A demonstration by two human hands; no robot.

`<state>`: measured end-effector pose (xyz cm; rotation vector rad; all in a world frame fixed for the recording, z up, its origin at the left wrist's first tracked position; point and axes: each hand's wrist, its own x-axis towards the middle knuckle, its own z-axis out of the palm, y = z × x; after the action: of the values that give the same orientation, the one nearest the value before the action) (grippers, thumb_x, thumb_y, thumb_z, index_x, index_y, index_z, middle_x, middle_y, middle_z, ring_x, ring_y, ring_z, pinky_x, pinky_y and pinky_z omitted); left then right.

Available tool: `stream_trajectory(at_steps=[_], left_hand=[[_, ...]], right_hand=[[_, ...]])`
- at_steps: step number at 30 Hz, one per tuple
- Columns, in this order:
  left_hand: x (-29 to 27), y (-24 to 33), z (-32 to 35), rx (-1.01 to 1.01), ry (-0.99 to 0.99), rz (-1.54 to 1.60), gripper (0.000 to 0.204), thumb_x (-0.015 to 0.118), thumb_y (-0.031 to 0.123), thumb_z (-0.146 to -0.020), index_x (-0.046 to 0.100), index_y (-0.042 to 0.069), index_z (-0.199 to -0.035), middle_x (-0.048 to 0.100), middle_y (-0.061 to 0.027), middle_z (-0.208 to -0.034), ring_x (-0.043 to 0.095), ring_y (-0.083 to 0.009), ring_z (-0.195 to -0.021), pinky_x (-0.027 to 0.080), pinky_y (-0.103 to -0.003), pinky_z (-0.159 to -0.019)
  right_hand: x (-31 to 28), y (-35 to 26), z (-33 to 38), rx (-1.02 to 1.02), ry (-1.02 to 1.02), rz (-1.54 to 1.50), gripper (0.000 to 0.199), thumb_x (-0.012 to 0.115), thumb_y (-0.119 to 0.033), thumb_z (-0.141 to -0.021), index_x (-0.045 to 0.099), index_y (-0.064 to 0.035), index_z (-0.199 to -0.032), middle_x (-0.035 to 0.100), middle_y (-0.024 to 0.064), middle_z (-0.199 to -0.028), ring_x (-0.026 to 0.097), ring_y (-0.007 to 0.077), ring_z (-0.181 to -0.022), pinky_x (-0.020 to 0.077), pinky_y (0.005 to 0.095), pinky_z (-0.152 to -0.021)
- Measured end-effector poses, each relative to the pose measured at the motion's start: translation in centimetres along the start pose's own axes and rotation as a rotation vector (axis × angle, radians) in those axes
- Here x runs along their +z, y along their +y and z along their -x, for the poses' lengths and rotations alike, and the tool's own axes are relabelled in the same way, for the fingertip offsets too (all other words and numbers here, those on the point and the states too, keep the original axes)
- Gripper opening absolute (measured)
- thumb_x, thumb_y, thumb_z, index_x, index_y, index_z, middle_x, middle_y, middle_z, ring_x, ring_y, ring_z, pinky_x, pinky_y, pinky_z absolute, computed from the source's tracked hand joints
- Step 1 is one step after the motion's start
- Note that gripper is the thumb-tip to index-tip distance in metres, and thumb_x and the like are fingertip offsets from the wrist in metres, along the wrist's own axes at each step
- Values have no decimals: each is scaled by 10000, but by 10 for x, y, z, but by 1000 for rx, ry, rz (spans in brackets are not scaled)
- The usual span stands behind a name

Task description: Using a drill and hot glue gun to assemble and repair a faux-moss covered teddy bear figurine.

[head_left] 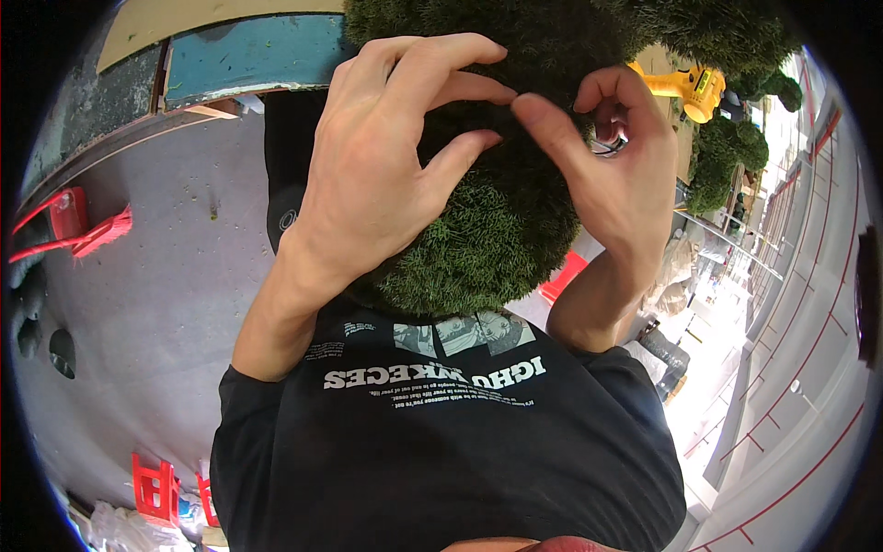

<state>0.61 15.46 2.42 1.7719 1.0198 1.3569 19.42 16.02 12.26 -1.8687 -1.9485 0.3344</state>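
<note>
Black T-shirt cloth [441, 469] fills the bottom, closest to view. Far left is a red brush [103, 232], then a teal board [253, 57]. The left hand [377, 156] arches with fingers bent and thumb well apart, gripping nothing visible. Bushy green foliage [469, 248] sits beneath and between both hands, before the chest. The right hand [633, 170] curls its fingers near something shiny; whether it holds that, I cannot tell. Rightward lies a yellow tool [697, 92].
</note>
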Motion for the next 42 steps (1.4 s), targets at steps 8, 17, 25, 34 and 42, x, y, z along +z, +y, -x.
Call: stream_trajectory(at_steps=[8, 17, 25, 34, 42], left_hand=[[4, 0, 6, -26, 75, 42, 556, 861, -29, -806, 666, 58, -1319, 809, -72, -1176, 706, -234, -1184, 520, -364, -1046], [-15, -20, -6, 405, -88, -135, 454, 869, 33, -784, 778, 109, -1222, 817, -17, -1114, 699, -336, -1184, 525, -449, -1004], [-29, -29, 0, 380, -224, -213, 422, 848, 101, -785, 785, 131, -1201, 791, -1, -1246, 650, -364, -1255, 503, -476, -1013], [-32, -33, 7, 326, -260, -142, 448, 807, 50, -812, 759, 113, -1253, 767, -22, -1308, 644, -380, -1229, 515, -484, -1004], [-26, -15, 10, 193, -370, -189, 493, 732, 127, -896, 726, 144, -1389, 627, -49, -1455, 539, -354, -1284, 490, -473, -1077]], right_hand=[[5, -6, -2, 59, 1, 161, 499, 959, -325, -737, 558, -32, -791, 502, 20, -723, 466, 162, -667, 395, 338, -614], [10, -6, -1, 109, 53, 110, 494, 960, -308, -724, 557, -25, -769, 508, 41, -706, 472, 173, -646, 410, 348, -607], [12, -4, 0, 105, 60, 103, 489, 969, -291, -724, 559, -26, -760, 487, 19, -703, 444, 154, -641, 398, 334, -595], [14, -4, -1, 85, 79, 83, 481, 971, -274, -726, 559, -29, -758, 474, 8, -699, 428, 139, -635, 387, 322, -585], [13, -4, 1, 141, 67, 35, 476, 974, -258, -730, 553, -38, -760, 461, -11, -710, 415, 111, -650, 368, 298, -576]])
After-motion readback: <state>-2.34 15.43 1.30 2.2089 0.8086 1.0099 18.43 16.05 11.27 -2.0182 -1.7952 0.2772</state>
